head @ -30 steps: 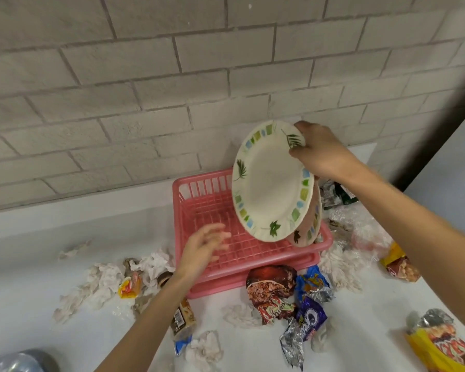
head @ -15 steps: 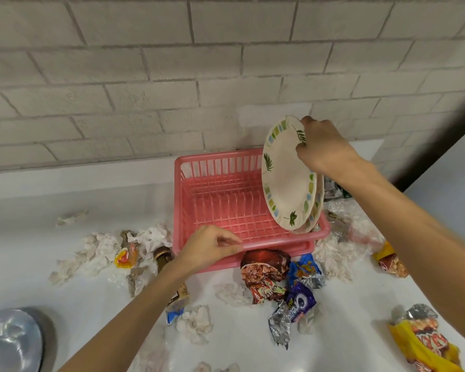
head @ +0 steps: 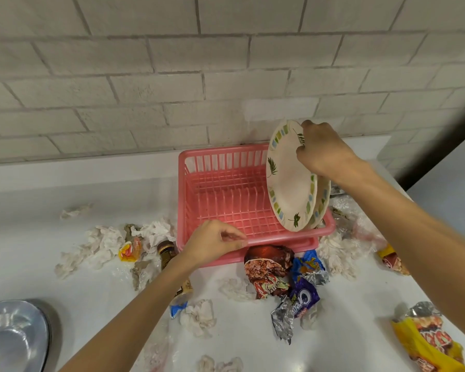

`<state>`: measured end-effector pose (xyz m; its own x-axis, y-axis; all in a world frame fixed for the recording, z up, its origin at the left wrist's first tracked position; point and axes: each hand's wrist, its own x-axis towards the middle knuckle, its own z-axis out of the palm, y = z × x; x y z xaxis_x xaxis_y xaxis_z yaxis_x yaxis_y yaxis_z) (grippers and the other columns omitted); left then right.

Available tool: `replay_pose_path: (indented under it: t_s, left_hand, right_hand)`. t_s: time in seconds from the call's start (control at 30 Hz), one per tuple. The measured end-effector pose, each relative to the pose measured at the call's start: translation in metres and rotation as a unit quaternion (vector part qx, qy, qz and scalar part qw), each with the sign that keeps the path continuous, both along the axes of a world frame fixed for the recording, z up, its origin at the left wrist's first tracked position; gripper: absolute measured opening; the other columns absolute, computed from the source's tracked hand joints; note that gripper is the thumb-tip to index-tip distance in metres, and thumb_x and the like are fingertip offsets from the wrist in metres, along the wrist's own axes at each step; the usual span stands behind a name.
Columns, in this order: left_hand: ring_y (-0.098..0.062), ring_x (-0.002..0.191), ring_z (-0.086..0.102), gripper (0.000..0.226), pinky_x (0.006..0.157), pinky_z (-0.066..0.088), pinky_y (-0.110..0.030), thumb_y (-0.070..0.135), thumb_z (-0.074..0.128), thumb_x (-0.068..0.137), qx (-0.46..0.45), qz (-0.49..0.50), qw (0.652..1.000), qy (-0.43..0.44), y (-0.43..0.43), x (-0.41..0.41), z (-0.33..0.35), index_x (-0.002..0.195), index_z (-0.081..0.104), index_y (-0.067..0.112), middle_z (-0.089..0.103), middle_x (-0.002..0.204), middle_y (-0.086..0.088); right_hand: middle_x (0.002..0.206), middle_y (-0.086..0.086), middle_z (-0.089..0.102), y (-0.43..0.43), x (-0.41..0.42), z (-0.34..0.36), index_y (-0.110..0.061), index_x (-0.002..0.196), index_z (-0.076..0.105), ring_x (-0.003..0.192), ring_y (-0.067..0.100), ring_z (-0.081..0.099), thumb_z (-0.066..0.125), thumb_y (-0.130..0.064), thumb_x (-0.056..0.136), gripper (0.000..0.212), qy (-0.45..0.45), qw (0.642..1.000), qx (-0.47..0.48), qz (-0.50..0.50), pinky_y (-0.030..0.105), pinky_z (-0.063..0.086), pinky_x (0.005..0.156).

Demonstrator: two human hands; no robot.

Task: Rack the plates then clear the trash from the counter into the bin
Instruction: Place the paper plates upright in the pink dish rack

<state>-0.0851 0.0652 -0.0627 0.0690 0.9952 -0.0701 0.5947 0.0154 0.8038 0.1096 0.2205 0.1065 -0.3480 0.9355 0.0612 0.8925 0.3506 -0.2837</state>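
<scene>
Cream round plate with leaf-and-tile rim is held tilted on edge at the right end of the pink plastic dish rack, lower edge down inside it; seating in a slot cannot be confirmed. Its top rim is clamped by the fingers of the right hand. A second matching plate is stood just behind it. The rack's front rim is gripped by the left hand, fingers curled over it.

Racking is judged nearly done. Trash step not started: crumpled white tissues, red-brown snack wrapper, purple foil wrapper and yellow snack bag are scattered on the white tabletop. No bin can be identified.
</scene>
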Motion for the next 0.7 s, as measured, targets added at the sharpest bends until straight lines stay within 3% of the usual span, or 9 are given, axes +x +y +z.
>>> replay_pose_path:
  t_s: [0.13,0.23,0.4,0.53,0.7]
  left_hand:
    - [0.006,0.086,0.068,0.02,0.086,0.056,-0.028,0.039,0.079,0.078,0.002,0.002,1.0,-0.011,0.0,0.0,-0.001,0.095,0.079,0.029,0.075,0.093,0.017]
    - [0.005,0.087,0.068,0.021,0.086,0.056,-0.029,0.04,0.079,0.077,0.002,0.005,1.0,-0.017,0.0,0.0,0.0,0.094,0.079,0.029,0.075,0.093,0.017]
    - [0.007,0.085,0.068,0.021,0.085,0.057,-0.029,0.043,0.079,0.076,0.002,0.012,1.0,-0.01,-0.001,0.0,0.0,0.093,0.079,0.031,0.075,0.092,0.018]
    - [0.006,0.084,0.068,0.022,0.083,0.057,-0.03,0.044,0.079,0.076,-0.001,0.016,1.0,-0.01,-0.001,0.001,0.001,0.093,0.079,0.03,0.075,0.092,0.018]
    - [0.004,0.084,0.068,0.023,0.084,0.057,-0.031,0.044,0.079,0.075,-0.006,0.017,1.0,-0.012,-0.001,0.0,0.001,0.093,0.079,0.029,0.075,0.092,0.017]
  right_hand:
    - [0.093,0.014,0.043,-0.002,-0.005,-0.004,-0.004,0.101,0.042,0.081,0.032,0.046,0.047,-0.001,0.088,0.015,-0.003,1.0,-0.011,0.001,0.031,0.034,0.059]
    - [0.097,0.018,0.047,-0.001,-0.009,-0.008,0.001,0.109,0.046,0.081,0.03,0.045,0.047,0.001,0.088,0.021,-0.005,1.0,-0.012,0.0,0.029,0.03,0.054]
    - [0.127,0.025,0.048,0.005,-0.014,-0.019,0.008,0.123,0.045,0.113,0.036,0.05,0.048,0.003,0.088,0.036,-0.021,1.0,-0.013,0.01,0.029,0.037,0.076]
    - [0.13,0.028,0.048,0.009,-0.015,-0.025,0.011,0.127,0.044,0.124,0.038,0.044,0.049,0.003,0.086,0.042,-0.036,0.999,0.001,0.021,0.035,0.039,0.1]
    - [0.134,0.027,0.047,0.011,-0.016,-0.029,0.01,0.133,0.042,0.128,0.038,0.042,0.05,0.001,0.086,0.048,-0.041,0.999,-0.002,0.011,0.036,0.038,0.103]
